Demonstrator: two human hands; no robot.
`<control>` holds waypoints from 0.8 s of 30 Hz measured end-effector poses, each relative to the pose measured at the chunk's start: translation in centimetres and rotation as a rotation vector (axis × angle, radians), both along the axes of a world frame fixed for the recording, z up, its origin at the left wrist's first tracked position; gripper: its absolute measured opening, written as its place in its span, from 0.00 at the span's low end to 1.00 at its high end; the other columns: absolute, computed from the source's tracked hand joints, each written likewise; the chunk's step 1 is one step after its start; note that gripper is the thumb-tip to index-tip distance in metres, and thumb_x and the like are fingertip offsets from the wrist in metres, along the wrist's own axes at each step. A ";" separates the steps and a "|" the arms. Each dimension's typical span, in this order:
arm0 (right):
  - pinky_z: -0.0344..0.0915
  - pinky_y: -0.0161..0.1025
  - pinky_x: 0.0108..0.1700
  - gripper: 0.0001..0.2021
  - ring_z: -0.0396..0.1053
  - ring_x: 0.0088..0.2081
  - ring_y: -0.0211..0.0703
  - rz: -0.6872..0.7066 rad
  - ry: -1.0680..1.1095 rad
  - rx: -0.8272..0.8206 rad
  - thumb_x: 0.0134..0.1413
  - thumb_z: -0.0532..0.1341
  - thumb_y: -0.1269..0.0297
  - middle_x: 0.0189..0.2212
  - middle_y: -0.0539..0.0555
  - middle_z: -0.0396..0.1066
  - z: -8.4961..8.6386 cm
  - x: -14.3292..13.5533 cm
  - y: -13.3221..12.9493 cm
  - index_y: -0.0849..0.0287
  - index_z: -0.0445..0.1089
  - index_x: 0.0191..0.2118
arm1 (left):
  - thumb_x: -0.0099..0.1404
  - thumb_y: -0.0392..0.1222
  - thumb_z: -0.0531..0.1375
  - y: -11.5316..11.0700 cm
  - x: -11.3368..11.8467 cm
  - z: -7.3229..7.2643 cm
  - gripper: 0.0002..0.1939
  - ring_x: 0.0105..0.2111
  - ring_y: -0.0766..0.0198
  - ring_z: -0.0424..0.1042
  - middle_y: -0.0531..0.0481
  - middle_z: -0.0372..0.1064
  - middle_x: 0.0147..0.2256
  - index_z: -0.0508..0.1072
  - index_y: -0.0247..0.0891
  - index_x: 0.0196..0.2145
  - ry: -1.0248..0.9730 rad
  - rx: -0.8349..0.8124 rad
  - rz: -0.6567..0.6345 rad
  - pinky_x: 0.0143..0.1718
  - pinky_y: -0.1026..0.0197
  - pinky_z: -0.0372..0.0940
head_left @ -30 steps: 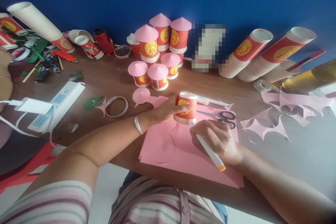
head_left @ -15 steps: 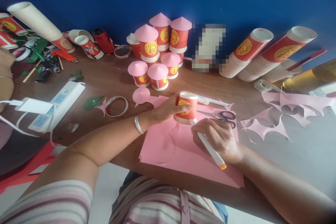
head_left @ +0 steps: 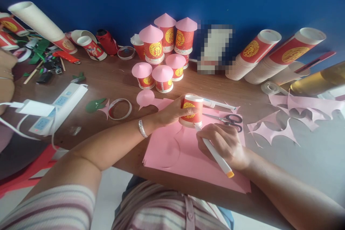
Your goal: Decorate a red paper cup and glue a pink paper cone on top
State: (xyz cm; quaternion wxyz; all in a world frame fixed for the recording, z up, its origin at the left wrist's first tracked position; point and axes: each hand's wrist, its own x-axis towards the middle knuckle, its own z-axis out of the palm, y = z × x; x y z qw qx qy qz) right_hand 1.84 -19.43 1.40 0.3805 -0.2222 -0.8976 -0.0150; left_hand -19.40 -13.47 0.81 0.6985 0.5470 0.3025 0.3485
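My left hand [head_left: 172, 112] is wrapped round a red paper cup [head_left: 198, 109] with a gold emblem, held over a stack of pink paper [head_left: 167, 154]. In my right hand [head_left: 223, 142] is a white marker [head_left: 217, 153] with an orange end; its tip meets the white band at the cup's lower edge. A curved line shows on the top pink sheet. Beside the cup lie black-handled scissors [head_left: 234, 118], and another white pen [head_left: 219, 104] rests behind them.
Several red cups with pink cone tops [head_left: 155, 48] stand at the back. Stacked cups [head_left: 252, 48] lean at the right, near pink paper offcuts [head_left: 276, 129]. A power strip [head_left: 59, 106] and a tape roll [head_left: 120, 109] lie left. Part of another person [head_left: 7, 75] shows at the left edge.
The marker's tip has shifted slightly left along the cup's lower band, and its orange end has dipped a little. My left hand keeps its hold on the cup.
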 end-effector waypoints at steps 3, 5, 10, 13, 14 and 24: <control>0.61 0.34 0.25 0.12 0.62 0.24 0.34 -0.008 0.015 0.010 0.61 0.60 0.83 0.27 0.46 0.69 0.1 0.0 -0.1 0.56 0.65 0.41 | 0.61 0.58 0.73 0.0 0.0 -0.2 0.24 0.33 0.68 0.64 0.53 0.66 0.32 0.71 0.36 0.38 -0.003 -0.023 0.011 0.35 0.64 0.62; 0.61 0.34 0.25 0.12 0.62 0.24 0.34 -0.007 0.010 0.009 0.61 0.61 0.83 0.27 0.46 0.69 0.2 0.0 -0.1 0.57 0.66 0.41 | 0.60 0.58 0.74 0.0 0.0 -0.3 0.25 0.34 0.67 0.66 0.51 0.68 0.34 0.72 0.35 0.39 -0.006 -0.037 0.028 0.35 0.64 0.64; 0.60 0.34 0.25 0.12 0.60 0.23 0.34 -0.006 -0.012 0.010 0.61 0.60 0.83 0.27 0.46 0.68 0.2 0.0 0.0 0.57 0.65 0.41 | 0.59 0.58 0.75 0.0 0.2 0.0 0.25 0.32 0.67 0.66 0.52 0.67 0.32 0.72 0.35 0.37 -0.018 -0.036 0.030 0.34 0.65 0.64; 0.59 0.34 0.25 0.12 0.60 0.24 0.34 -0.012 -0.016 0.020 0.61 0.61 0.83 0.27 0.46 0.68 0.0 0.0 0.0 0.57 0.65 0.41 | 0.59 0.59 0.75 0.0 0.3 0.3 0.25 0.31 0.68 0.65 0.53 0.66 0.31 0.71 0.35 0.35 -0.023 -0.032 0.029 0.34 0.64 0.64; 0.60 0.34 0.25 0.13 0.61 0.24 0.34 -0.013 -0.018 0.018 0.61 0.61 0.83 0.27 0.46 0.68 0.0 0.0 0.0 0.57 0.65 0.41 | 0.59 0.59 0.75 0.0 0.3 0.3 0.26 0.32 0.67 0.65 0.52 0.66 0.31 0.71 0.35 0.35 -0.022 -0.033 0.030 0.34 0.64 0.64; 0.60 0.35 0.26 0.12 0.61 0.25 0.36 0.012 -0.036 0.008 0.60 0.61 0.84 0.28 0.48 0.69 -0.3 0.2 0.0 0.58 0.66 0.42 | 0.60 0.57 0.74 0.0 0.2 0.1 0.25 0.31 0.68 0.64 0.54 0.65 0.30 0.70 0.36 0.37 -0.015 -0.034 0.037 0.33 0.64 0.63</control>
